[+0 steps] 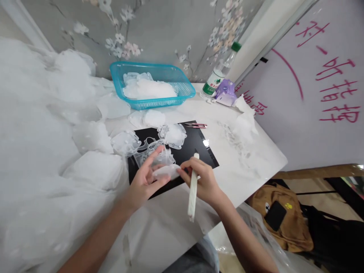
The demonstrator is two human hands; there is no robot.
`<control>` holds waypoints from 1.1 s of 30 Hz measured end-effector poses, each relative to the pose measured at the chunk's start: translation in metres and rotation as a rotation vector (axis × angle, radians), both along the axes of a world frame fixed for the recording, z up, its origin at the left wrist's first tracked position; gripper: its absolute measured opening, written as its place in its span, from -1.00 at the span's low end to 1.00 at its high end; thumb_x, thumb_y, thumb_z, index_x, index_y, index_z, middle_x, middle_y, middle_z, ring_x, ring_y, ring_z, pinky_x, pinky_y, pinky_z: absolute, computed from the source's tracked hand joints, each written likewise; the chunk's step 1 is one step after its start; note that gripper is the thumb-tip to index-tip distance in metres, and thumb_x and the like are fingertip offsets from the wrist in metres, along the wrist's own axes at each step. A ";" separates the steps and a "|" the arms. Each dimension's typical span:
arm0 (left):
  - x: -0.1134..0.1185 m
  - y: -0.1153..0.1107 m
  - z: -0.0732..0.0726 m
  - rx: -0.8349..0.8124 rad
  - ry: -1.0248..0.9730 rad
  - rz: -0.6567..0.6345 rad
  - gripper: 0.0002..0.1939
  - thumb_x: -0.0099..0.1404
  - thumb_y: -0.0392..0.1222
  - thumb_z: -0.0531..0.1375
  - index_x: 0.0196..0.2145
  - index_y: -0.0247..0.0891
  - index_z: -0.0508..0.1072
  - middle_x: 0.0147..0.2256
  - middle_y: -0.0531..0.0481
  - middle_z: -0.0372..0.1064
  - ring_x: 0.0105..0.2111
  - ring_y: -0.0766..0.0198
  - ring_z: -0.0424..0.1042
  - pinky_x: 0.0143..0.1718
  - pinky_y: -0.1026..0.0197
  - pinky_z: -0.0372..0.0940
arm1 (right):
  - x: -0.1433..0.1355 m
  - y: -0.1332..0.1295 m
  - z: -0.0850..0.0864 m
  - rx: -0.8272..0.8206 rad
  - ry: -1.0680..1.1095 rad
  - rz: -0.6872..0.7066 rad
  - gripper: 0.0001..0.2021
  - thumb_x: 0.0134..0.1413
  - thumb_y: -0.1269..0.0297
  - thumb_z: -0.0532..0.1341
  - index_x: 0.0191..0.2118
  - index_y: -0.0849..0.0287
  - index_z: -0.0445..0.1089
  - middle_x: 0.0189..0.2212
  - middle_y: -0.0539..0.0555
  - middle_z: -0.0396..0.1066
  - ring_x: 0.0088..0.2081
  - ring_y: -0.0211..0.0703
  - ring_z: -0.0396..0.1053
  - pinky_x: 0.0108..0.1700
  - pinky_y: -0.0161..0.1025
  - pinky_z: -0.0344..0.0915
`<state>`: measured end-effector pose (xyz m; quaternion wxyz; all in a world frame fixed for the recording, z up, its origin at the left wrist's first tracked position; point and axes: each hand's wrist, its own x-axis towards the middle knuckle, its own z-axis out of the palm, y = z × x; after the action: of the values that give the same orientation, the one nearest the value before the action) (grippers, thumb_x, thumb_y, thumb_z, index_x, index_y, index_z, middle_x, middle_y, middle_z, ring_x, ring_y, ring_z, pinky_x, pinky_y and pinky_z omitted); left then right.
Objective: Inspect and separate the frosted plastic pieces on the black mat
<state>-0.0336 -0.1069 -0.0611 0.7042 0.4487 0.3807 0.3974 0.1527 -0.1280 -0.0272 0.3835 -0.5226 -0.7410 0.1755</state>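
Note:
A small translucent white piece (166, 172) is held between my two hands above the black mat (196, 146). My left hand (146, 180) grips its left side between thumb and fingers. The fingertips of my right hand (200, 176) pinch its right end, and a pale, flat stick (193, 195) is held in the same hand, slanting down toward me. Just beyond my left fingers, clear plastic pieces (155, 151) lie in a loose heap on the mat. Another translucent piece (174, 135) with small studs rests at the mat's back edge, near pink-handled snips (196, 125).
Piles of white pieces (93, 170) cover the left side. At the back stands a blue basket (187, 89) holding white pieces. A green-capped bottle (217, 76) and a purple packet (226, 92) are at the back right. A brown backpack (295, 223) lies beyond the table's right edge.

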 end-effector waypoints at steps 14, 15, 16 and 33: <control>-0.003 -0.007 0.007 0.169 0.145 -0.050 -0.68 0.33 -0.01 0.10 -0.15 -0.25 0.50 -0.40 -0.02 0.44 -0.37 0.28 0.40 -0.32 0.28 0.27 | 0.015 0.057 0.001 -0.128 -0.152 -0.180 -0.76 0.03 0.11 0.29 -0.40 0.21 0.39 -0.46 0.07 0.40 -0.44 -0.19 0.32 -0.34 -0.27 0.20; -0.003 -0.008 0.007 0.211 0.174 -0.049 -0.69 0.34 -0.02 0.09 -0.15 -0.27 0.48 -0.40 -0.02 0.43 -0.37 0.28 0.40 -0.32 0.27 0.27 | 0.011 0.045 0.004 -0.197 -0.145 -0.024 -0.76 0.03 0.10 0.29 -0.40 0.20 0.41 -0.48 0.06 0.40 -0.44 -0.21 0.33 -0.35 -0.29 0.20; -0.002 -0.010 0.007 0.250 0.194 -0.033 -0.70 0.34 -0.03 0.09 -0.13 -0.28 0.45 -0.40 -0.01 0.42 -0.38 0.28 0.39 -0.32 0.27 0.26 | 0.006 0.033 0.007 -0.276 -0.140 0.095 -0.75 -0.01 0.10 0.32 -0.39 0.20 0.42 -0.48 0.04 0.41 -0.45 -0.22 0.34 -0.37 -0.31 0.20; 0.000 0.005 -0.008 0.699 0.837 0.111 -0.70 0.20 -0.41 0.00 -0.11 -0.24 0.31 -0.15 -0.10 0.38 -0.11 0.11 0.32 -0.04 0.04 0.23 | 0.045 -0.002 0.010 -0.234 0.033 -0.401 -0.63 0.30 0.07 -0.03 -0.28 0.20 0.40 -0.50 0.02 0.30 -0.59 -0.31 0.19 -0.50 -0.31 0.21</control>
<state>-0.0334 -0.1019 -0.0696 0.2795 0.7549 0.4969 0.3242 0.1982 -0.1304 -0.0170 0.3594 -0.6973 -0.5905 0.1892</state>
